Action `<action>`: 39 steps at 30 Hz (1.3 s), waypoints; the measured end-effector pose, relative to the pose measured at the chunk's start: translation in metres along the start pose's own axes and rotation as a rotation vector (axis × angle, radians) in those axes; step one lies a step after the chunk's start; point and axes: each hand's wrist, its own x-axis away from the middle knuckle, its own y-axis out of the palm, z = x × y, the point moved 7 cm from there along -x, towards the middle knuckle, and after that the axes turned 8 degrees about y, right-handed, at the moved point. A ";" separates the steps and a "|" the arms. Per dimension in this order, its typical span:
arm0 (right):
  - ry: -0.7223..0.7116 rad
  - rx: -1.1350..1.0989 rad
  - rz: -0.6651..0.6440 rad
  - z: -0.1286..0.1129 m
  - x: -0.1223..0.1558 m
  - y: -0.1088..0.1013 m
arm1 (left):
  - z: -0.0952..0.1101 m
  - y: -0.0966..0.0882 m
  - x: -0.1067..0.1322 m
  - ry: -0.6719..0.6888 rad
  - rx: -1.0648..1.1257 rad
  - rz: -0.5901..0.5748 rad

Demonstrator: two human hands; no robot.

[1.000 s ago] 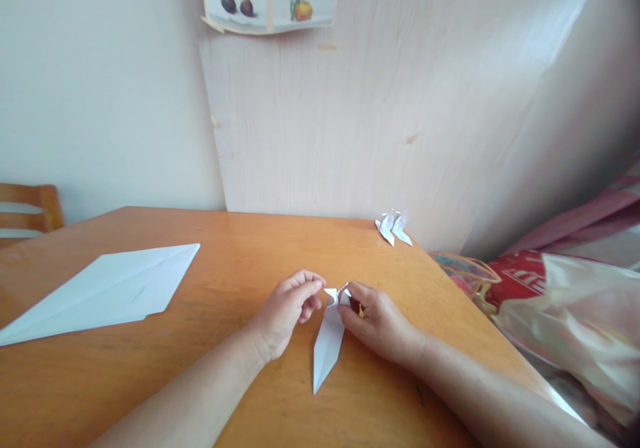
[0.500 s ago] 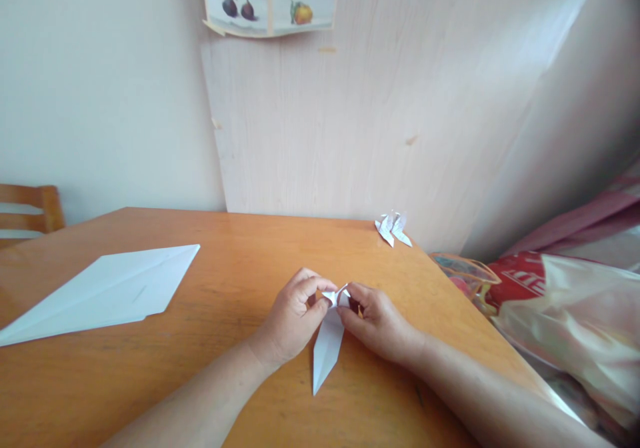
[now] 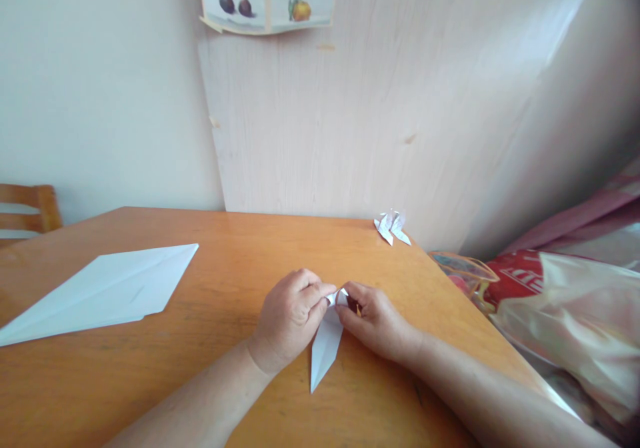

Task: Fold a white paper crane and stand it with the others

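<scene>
A small folded white paper piece [image 3: 324,345] lies on the orange wooden table [image 3: 225,281], its long point aimed toward me. My left hand [image 3: 293,316] pinches its far end with thumb and fingers curled. My right hand [image 3: 375,321] pinches the same end from the other side, fingers closed on the paper. Both hands touch at the paper's top.
A large folded white sheet [image 3: 100,291] lies at the left of the table. A small finished paper figure [image 3: 393,227] sits at the far edge by the wooden wall panel. Plastic bags [image 3: 560,301] crowd the right side. A wooden chair back [image 3: 27,208] stands far left.
My left hand has moved right and closed its fingers onto the top of the paper piece, meeting my right hand. The paper has hardly shifted.
</scene>
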 end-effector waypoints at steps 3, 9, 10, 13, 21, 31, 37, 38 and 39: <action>-0.005 0.000 0.006 0.001 0.000 0.000 | 0.002 -0.004 -0.002 0.025 -0.044 0.015; 0.002 0.012 0.014 0.004 -0.001 0.001 | 0.004 -0.005 -0.005 0.013 -0.125 -0.024; 0.002 0.015 0.015 0.004 -0.001 0.001 | 0.003 -0.005 -0.005 0.001 -0.134 -0.027; 0.002 0.016 0.016 0.003 -0.001 0.000 | 0.003 -0.006 -0.005 -0.034 -0.156 -0.040; -0.003 0.046 0.019 0.002 -0.001 0.001 | 0.003 -0.003 -0.004 -0.054 -0.192 -0.080; 0.042 0.002 0.031 0.004 -0.002 -0.002 | -0.010 0.000 0.001 -0.201 -0.008 0.020; 0.138 -0.010 0.093 0.009 -0.002 -0.007 | -0.016 0.010 0.004 -0.316 0.240 0.013; 0.132 -0.012 0.096 0.008 -0.002 -0.006 | -0.016 0.012 0.004 -0.335 0.272 0.000; 0.125 -0.015 0.095 0.007 -0.001 -0.006 | -0.016 0.014 0.004 -0.358 0.301 -0.014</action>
